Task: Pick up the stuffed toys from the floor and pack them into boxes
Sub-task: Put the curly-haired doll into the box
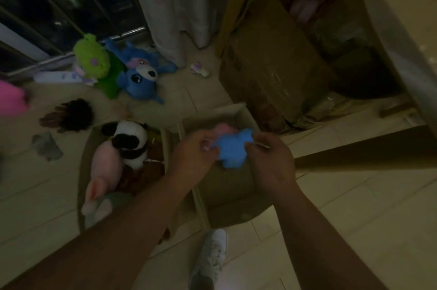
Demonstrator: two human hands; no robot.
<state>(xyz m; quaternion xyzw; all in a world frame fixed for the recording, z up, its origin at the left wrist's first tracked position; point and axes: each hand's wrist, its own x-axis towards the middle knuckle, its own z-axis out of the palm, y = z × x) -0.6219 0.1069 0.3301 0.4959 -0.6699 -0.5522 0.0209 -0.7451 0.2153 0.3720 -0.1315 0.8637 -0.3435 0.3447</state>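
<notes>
A small blue stuffed toy [233, 149] hangs over the open cardboard box on the right [227, 185], pinched by my left hand [192, 152] on one side and my right hand [269, 159] on the other. A pink toy [223, 128] shows just behind it, inside that box. The box on the left [81, 171] holds a panda toy [128, 140] and a pale pink rabbit toy [104, 169]. On the floor near the window lie a large blue plush [139, 77], a green plush [93, 59] and a dark brown plush [71, 114].
A big taped cardboard box [272, 72] stands behind the open boxes. A curtain [179, 6] hangs by the barred window. A pink thing [10, 99] sits at the left edge, a small pale toy [199, 70] by the curtain, and a grey scrap [46, 145] lies on the tiles.
</notes>
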